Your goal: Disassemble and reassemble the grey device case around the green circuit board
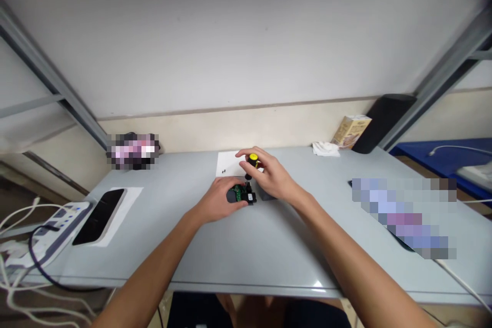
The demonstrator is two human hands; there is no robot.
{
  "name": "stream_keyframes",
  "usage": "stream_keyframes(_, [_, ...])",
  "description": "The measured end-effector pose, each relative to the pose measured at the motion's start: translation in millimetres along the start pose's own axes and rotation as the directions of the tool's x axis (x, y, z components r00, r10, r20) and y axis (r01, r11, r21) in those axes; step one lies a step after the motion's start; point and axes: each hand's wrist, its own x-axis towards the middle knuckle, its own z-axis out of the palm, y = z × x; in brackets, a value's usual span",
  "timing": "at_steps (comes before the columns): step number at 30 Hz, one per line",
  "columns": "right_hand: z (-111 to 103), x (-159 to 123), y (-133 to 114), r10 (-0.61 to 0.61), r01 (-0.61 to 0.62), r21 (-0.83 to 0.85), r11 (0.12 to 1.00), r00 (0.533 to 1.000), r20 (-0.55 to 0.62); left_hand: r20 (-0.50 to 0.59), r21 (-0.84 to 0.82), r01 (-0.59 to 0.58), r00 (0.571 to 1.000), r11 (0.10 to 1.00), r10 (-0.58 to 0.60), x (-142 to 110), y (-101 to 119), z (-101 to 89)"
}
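Note:
In the middle of the desk lies a small black device with a green circuit board [239,193] showing. My left hand [220,200] is curled around its left side, thumb at the near edge and fingers at the far edge. A screwdriver [252,160] with a black handle and yellow cap stands nearly upright over the device, its lower end down at the board. The fingers of my right hand [267,169] are closed round the handle. Several tiny dark pieces, probably screws [223,171], rest on a white sheet of paper [226,160] behind. A dark grey object [265,195] sits partly hidden beneath my right hand.
At the left are a phone [100,215] on white paper and a power strip [57,230] with tangled cables. A carton [350,131], crumpled tissue [326,149] and black cylinder [388,123] stand at the back right. Blurred-out items lie at both sides of the grey desk [246,256].

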Motion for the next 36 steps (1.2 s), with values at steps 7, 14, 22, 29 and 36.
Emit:
stream_keyframes(7, [-9, 14, -9, 0.078, -0.096, 0.096, 0.991, 0.981, 0.177, 0.000, -0.013, -0.024, 1.000, 1.000, 0.024, 1, -1, -0.3])
stream_keyframes(14, [24, 9, 16, 0.108, -0.077, 0.413, 0.907, 0.993, -0.051, 0.002, 0.027, -0.098, 0.995, 0.995, 0.098, 1, 0, -0.4])
stream_keyframes(22, [21, 4, 7, 0.097, -0.100, 0.509, 0.855, 0.995, 0.032, -0.031, 0.027, -0.094, 0.995, 0.995, 0.095, 2, -1, 0.6])
stream_keyframes(29, [18, -3, 3, 0.067, -0.108, 0.491, 0.864, 0.993, 0.099, -0.040, 0.019, -0.099, 0.994, 0.995, 0.100, 3, 0, 1.2])
stream_keyframes(36, [21, -3, 5, 0.094, -0.102, 0.506, 0.856, 0.995, 0.041, -0.033, 0.008, -0.091, 0.995, 0.996, 0.091, 2, -3, 1.9])
